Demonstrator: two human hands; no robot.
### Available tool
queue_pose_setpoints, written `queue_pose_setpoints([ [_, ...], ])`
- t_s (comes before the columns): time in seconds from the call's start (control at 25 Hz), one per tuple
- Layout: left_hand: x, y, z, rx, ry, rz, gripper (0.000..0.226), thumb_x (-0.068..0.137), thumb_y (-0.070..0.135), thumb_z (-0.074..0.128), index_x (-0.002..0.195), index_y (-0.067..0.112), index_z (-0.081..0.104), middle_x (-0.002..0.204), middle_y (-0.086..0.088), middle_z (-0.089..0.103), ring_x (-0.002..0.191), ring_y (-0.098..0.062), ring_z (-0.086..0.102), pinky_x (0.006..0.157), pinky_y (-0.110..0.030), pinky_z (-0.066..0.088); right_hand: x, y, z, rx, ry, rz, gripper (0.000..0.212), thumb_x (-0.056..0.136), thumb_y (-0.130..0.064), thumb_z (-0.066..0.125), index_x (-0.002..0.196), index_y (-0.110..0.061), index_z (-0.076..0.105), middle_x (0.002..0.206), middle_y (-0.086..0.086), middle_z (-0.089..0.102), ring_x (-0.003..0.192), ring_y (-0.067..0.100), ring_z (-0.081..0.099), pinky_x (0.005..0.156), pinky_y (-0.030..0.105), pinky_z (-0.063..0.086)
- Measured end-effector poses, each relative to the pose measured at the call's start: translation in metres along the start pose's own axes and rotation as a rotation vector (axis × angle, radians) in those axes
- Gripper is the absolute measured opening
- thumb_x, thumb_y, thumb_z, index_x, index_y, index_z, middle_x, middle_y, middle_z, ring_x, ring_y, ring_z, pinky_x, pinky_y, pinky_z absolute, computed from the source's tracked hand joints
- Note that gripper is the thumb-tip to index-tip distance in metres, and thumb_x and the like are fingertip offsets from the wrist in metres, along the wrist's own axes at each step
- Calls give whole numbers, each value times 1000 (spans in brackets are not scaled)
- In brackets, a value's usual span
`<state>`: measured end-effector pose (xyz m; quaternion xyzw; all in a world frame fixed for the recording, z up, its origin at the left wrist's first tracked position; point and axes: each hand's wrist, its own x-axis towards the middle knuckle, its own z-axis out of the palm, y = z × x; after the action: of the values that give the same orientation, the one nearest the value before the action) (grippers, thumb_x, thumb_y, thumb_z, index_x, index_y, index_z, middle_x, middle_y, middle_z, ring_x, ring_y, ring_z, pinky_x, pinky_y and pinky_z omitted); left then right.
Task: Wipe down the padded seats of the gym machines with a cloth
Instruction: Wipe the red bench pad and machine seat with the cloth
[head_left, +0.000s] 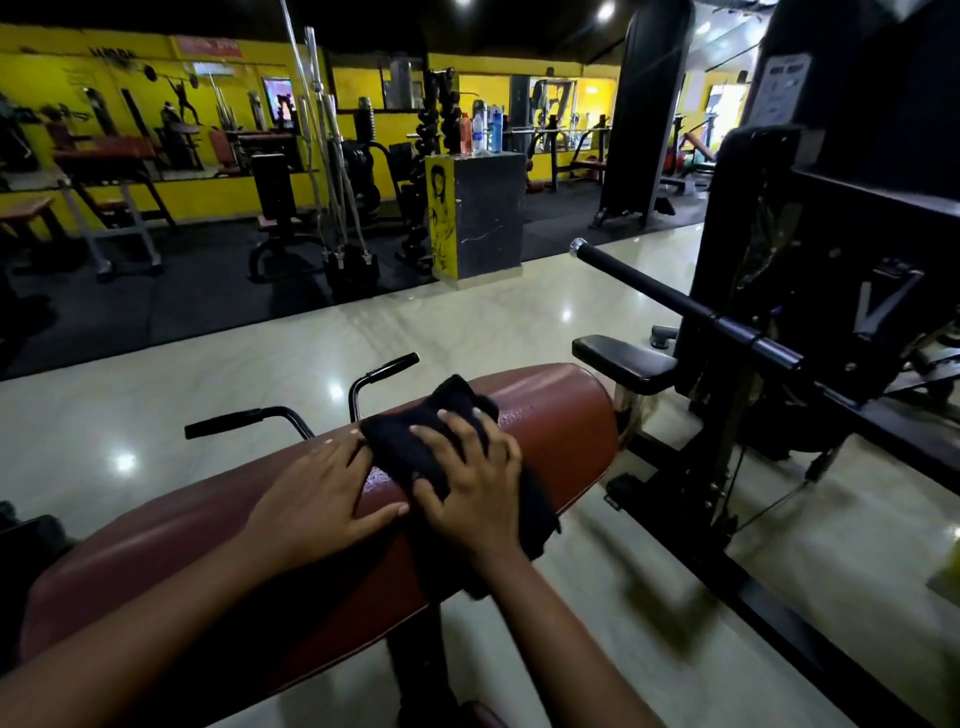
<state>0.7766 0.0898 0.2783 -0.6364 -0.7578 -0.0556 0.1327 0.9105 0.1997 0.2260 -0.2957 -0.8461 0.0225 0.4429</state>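
A long reddish-brown padded bench (550, 415) runs from lower left to upper right across the view. A black cloth (415, 441) lies draped over its middle, with one end hanging off the near side. My right hand (467, 488) presses flat on the cloth, fingers spread. My left hand (317, 488) rests flat on the bare pad just left of the cloth, fingertips touching its edge. A wet sheen shows on the pad beside the cloth.
Two black handlebars (384, 369) rise behind the bench. A black machine with a small black pad (623, 364) and a long bar (691, 306) stands to the right. Shiny tiled floor lies beyond, then a pillar (478, 213) with bottles and more machines along yellow walls.
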Motion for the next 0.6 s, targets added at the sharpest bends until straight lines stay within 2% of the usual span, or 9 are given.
queue_pose_setpoints([
  [0.12, 22, 11, -3, -45, -45, 18, 114, 62, 88, -6, 150, 20, 20, 154, 1, 28, 138, -16, 34, 110, -29, 28, 43, 59, -15, -68, -58, 78, 48, 74, -51, 41, 113, -34, 62, 122, -7, 59, 123, 23, 43, 95, 40, 28],
  [0.24, 69, 41, 0, -53, -100, 94, 107, 64, 85, 4, 151, 22, 11, 157, 1, 20, 142, -15, 25, 113, -28, 22, 78, 111, -27, -123, -139, 202, 58, 72, -56, 29, 109, -31, 66, 122, -9, 59, 121, 21, 44, 96, 40, 30],
  [0.32, 87, 56, 4, -74, -126, 97, 108, 65, 87, 13, 151, 22, 6, 158, 2, 17, 142, -14, 23, 113, -29, 22, 90, 139, -31, -118, -152, 279, 60, 72, -57, 28, 112, -31, 65, 125, -7, 57, 120, 22, 44, 97, 40, 33],
  [0.4, 91, 60, 9, -73, -117, 96, 106, 68, 86, 19, 152, 23, 4, 158, 2, 16, 142, -14, 22, 114, -29, 21, 92, 168, -34, 8, -174, 388, 48, 81, -52, 39, 119, -31, 60, 129, -3, 55, 121, 26, 45, 98, 40, 37],
  [0.48, 88, 60, 12, -62, -111, 96, 100, 73, 82, 21, 152, 24, 3, 158, 3, 15, 143, -13, 20, 115, -28, 18, 82, 185, -37, 288, -184, 504, 38, 90, -42, 50, 127, -32, 52, 133, 0, 54, 123, 27, 47, 98, 36, 37],
  [0.56, 87, 62, 10, -66, -100, 97, 99, 72, 81, 16, 152, 24, 3, 158, 3, 14, 144, -13, 19, 115, -29, 17, 63, 187, -41, 488, -126, 635, 44, 91, -43, 53, 134, -33, 45, 134, 1, 54, 124, 25, 48, 93, 30, 35],
  [0.6, 88, 62, 9, -77, -102, 96, 101, 70, 82, 14, 152, 25, 3, 158, 2, 14, 144, -13, 19, 116, -29, 17, 50, 183, -41, 547, -72, 702, 52, 88, -50, 53, 136, -32, 43, 134, 1, 53, 124, 23, 48, 91, 28, 35],
])
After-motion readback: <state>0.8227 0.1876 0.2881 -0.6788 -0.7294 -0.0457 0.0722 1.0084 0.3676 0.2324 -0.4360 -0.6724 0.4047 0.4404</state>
